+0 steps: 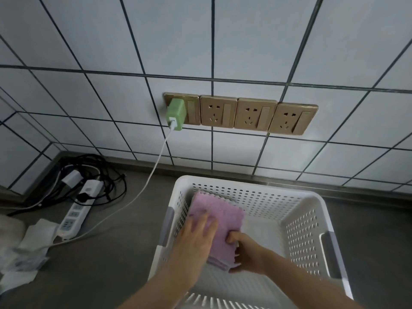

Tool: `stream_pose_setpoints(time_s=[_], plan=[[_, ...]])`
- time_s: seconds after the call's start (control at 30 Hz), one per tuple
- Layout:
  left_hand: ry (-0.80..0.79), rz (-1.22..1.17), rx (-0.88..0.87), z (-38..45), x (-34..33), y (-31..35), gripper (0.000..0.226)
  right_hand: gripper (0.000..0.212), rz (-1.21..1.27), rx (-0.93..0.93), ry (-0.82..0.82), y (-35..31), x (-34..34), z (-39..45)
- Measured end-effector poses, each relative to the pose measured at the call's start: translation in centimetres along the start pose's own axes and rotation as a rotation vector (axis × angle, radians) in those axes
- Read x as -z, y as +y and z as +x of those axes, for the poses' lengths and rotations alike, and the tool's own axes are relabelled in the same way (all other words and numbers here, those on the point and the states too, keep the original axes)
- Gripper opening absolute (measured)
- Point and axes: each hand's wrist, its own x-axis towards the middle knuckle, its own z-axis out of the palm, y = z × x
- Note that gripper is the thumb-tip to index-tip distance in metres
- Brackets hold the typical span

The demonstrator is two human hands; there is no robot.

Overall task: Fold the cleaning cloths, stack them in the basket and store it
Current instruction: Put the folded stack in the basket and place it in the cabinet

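The folded lilac terry cloths (219,217) are pressed by the flat left hand (197,236) and pinched by the right hand's fingers (234,238) inside the white perforated plastic basket (298,221), near its left wall; the stack could be toppled (unevenly released).

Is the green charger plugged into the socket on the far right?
No, the green charger sits in the leftmost socket of the row of four.

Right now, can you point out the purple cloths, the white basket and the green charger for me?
purple cloths (219,214): head view, top face of the folded stack.
white basket (299,228): head view, perforated right inner wall.
green charger (176,112): head view, side of its body, plugged into the wall socket.
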Motion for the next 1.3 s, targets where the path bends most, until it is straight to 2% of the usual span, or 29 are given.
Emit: stream_pose_setpoints(time_s=[0.07,0.17,0.27,0.33,0.4,0.5,0.63,0.73,0.83,0.9,1.0,1.13,1.3], plan=[[-0.105,0.068,-0.008,0.2,-0.6,-0.9,0.074,0.036,-0.027,-0.043,-0.017,-0.5,-0.2,0.0],[-0.186,0.107,-0.041,0.1,-1.2,-1.4,0.084,0.028,-0.07,-0.072,-0.027,-1.7,-0.6,-0.4],[-0.197,0.12,-0.006,0.1,-1.0,-1.3,0.083,0.023,-0.106,0.032,-0.025,-2.4,-0.9,-1.0],[-0.159,0.12,0.02,-0.1,-0.9,-0.8,0.075,0.037,-0.106,0.136,-0.011,-2.3,-0.9,-1.0],[-0.051,0.112,0.002,-0.2,-1.2,-0.5,0.08,0.049,-0.098,0.197,-0.018,-2.2,-0.7,-0.8],[-0.036,0.107,0.004,-0.3,-1.3,-0.6,0.096,0.048,-0.143,0.177,-0.039,-2.4,-0.6,-0.9],[0.041,0.066,-0.039,0.9,-0.2,-0.1,0.088,0.051,-0.243,0.109,0.005,-3.1,-1.4,-1.8],[-0.045,0.029,-0.046,2.4,0.6,0.0,0.083,0.07,-0.499,0.1,0.159,-4.0,-1.9,-3.0],[-0.072,0.039,-0.017,3.9,1.1,-0.3,0.095,0.071,-0.842,0.205,0.409,-4.7,-1.6,-4.9],[-0.121,0.069,0.012,4.7,1.0,-0.4,0.103,0.067,-0.942,0.291,0.487,-4.8,-1.1,-7.4],[-0.109,0.145,-0.029,5.1,0.4,0.7,0.111,0.055,-0.963,0.399,0.587,-4.2,0.1,-11.7],[-0.261,-0.014,-0.044,4.9,-1.0,1.1,0.114,0.038,-0.894,0.565,0.776,-2.2,1.9,-16.5],[-0.342,-0.029,-0.074,5.6,-2.5,-0.3,0.121,0.027,-0.782,0.777,1.026,0.6,3.8,-19.1]])
